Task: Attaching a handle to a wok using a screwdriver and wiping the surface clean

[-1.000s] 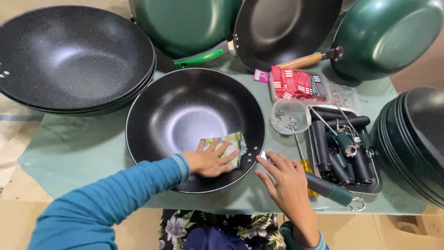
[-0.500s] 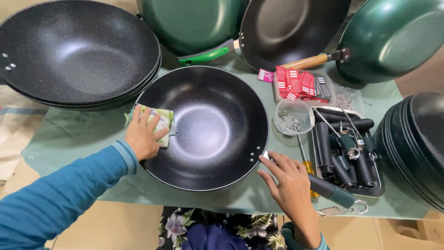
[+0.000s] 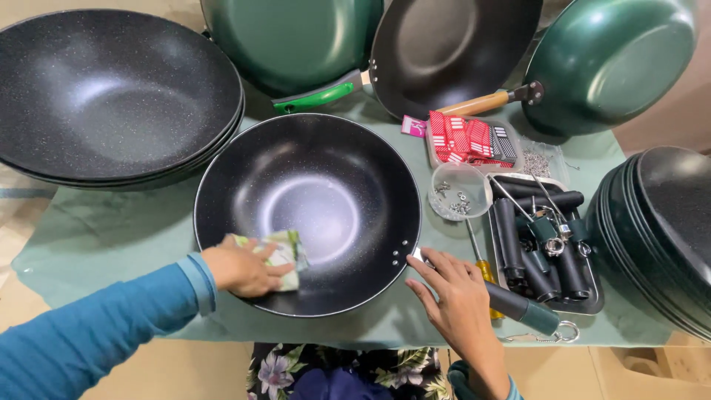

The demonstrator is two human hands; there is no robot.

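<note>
A black speckled wok pan without a handle lies on the green cloth in front of me. My left hand, in a blue sleeve, presses a folded green and white cloth against the pan's inner wall at the lower left. My right hand rests on the pan's rim at the lower right, by two rivet holes, fingers spread.
Stacked black pans sit at the upper left, and another stack at the right edge. Green pans with handles stand behind. A tray of black handles, a clear cup of screws, a red packet box and a screwdriver lie right.
My left hand has slid the cloth from the pan's left rim down to the lower left inner wall. My right hand has stayed on the rim.
</note>
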